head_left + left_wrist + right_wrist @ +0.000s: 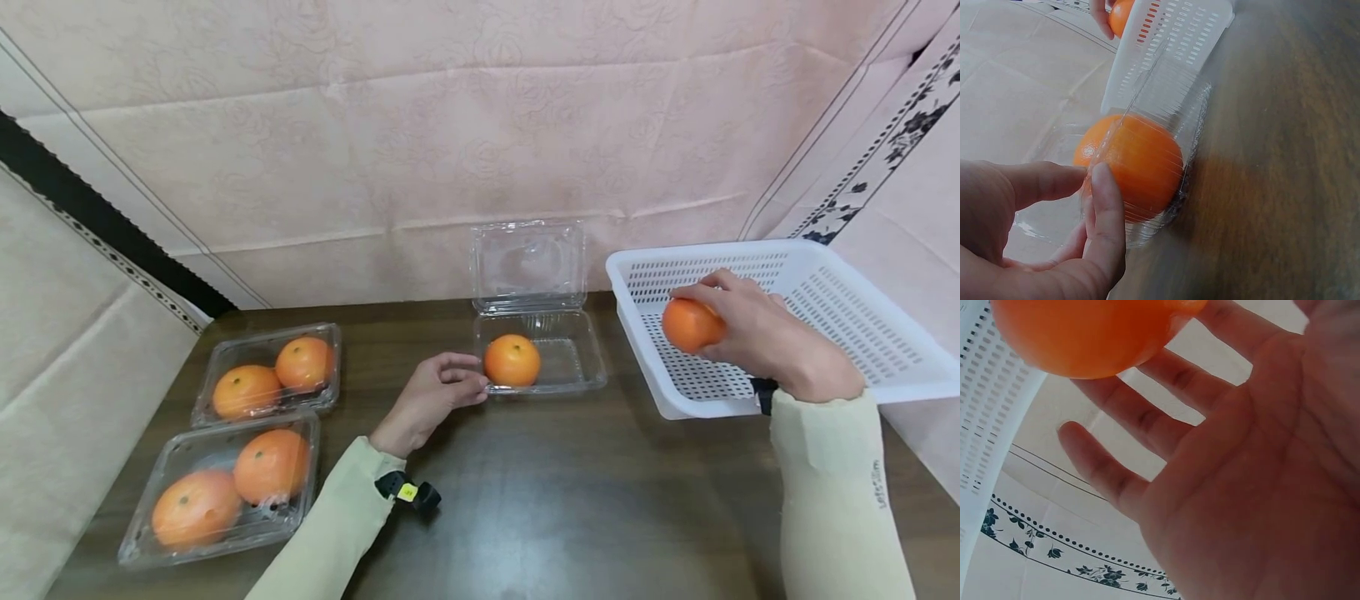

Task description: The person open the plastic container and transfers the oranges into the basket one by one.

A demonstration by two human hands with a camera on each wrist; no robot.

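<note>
Over the white basket (652,375), my right hand (757,329) holds an orange (692,325) in its fingers. The right wrist view shows that orange (1097,337) at the fingertips, away from the palm. My left hand (438,396) is at the near left corner of a clear plastic clamshell box (566,358). In the left wrist view, its thumb and index finger pinch the box's rim (1094,169). One orange (512,360) sits in the left half of this box, and the box's lid (528,262) stands raised at the back.
On the left of the dark wooden table (540,492), two closed clamshell boxes, a rear one (217,358) and a front one (150,492), hold two oranges each. A pale patterned cloth (420,150) hangs behind the table.
</note>
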